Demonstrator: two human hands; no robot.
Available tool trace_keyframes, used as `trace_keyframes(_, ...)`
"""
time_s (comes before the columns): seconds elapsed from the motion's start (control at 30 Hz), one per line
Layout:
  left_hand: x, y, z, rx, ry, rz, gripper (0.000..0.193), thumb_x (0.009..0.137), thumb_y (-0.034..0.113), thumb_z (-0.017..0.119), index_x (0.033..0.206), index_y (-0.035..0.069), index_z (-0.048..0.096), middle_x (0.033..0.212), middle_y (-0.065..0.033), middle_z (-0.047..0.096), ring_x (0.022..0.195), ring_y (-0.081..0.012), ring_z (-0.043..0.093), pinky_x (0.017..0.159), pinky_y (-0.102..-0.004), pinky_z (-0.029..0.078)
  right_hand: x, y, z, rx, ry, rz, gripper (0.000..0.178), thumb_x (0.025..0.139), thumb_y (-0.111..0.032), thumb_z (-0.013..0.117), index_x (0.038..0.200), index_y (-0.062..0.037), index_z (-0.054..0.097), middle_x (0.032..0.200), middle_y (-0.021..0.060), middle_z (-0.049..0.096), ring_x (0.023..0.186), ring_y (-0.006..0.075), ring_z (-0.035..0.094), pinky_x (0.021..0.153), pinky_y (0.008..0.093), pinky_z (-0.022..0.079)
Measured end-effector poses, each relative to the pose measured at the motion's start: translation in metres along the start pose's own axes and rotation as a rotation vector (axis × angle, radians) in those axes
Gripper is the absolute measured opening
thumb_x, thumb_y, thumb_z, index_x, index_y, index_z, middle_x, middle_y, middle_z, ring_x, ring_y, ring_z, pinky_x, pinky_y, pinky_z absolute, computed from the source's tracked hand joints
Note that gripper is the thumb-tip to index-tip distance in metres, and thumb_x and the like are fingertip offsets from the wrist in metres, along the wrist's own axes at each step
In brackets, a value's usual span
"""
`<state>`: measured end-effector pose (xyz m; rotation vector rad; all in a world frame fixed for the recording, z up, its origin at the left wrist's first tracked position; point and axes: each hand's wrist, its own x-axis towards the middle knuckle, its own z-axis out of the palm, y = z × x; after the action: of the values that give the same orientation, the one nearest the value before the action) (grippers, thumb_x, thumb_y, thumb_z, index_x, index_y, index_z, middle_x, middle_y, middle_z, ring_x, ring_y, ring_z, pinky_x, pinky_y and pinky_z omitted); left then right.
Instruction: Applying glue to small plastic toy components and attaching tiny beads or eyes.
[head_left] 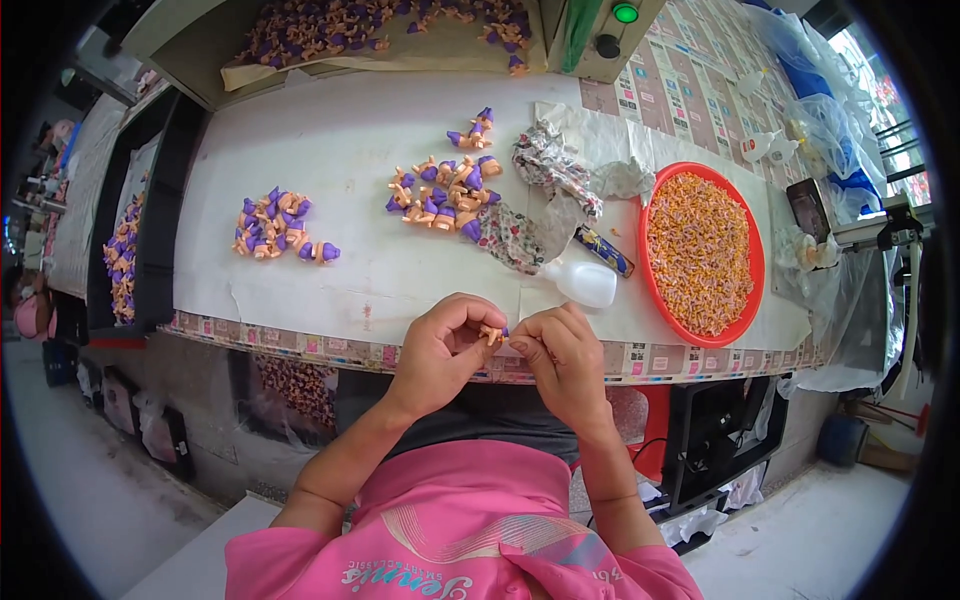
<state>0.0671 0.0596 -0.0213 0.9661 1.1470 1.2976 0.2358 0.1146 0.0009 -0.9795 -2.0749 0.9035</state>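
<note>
Over the near edge of the table, my left hand [437, 352] is closed on a small peach-coloured doll figure [489, 334] with purple on its head end. Close against its purple end, the fingers of my right hand [565, 358] are pinched together; whatever lies between them is too small to make out. Beyond my hands lies a white plastic bottle [590, 286], tipped on its side. A heap of similar purple-and-peach figures [440, 197] sits past it, with a smaller pile [275, 224] to the left.
At the right stands a red round basin [643, 265] full of tiny orange-and-pink pieces. Crumpled floral cloths [553, 165] and a dark blue, yellow-marked packet [604, 251] lie left of it. A black tray [152, 240] and an open-fronted box [185, 62] hold more figures.
</note>
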Motion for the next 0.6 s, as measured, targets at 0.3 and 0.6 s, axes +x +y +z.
trace_keyframes(0.3,0.0007,-0.0051,-0.0039,0.047,-0.005,-0.003,0.018,0.085,-0.012,0.059,0.099,-0.001,0.061,0.102,-0.0044,0.058,0.093,-0.0089,0.059,0.08,-0.0226,0.051,-0.0004,0.0065,0.006,-0.021,-0.008,-0.005,0.01,0.077,-0.005,0.071,0.08,-0.0024,0.062,0.077,0.0076,0.06,0.072,0.0264,0.052,0.064,0.0348,0.043)
trace_keyframes(0.6,-0.0006,0.0019,-0.0015,0.109,-0.02,0.001,0.019,0.082,-0.011,0.063,0.099,-0.001,0.062,0.104,-0.0055,0.059,0.093,-0.0106,0.061,0.081,-0.0238,0.053,-0.005,0.01,0.0051,-0.083,-0.039,-0.054,0.009,0.078,-0.004,0.069,0.084,-0.0035,0.062,0.082,0.0079,0.062,0.075,0.029,0.053,0.067,0.0382,0.044)
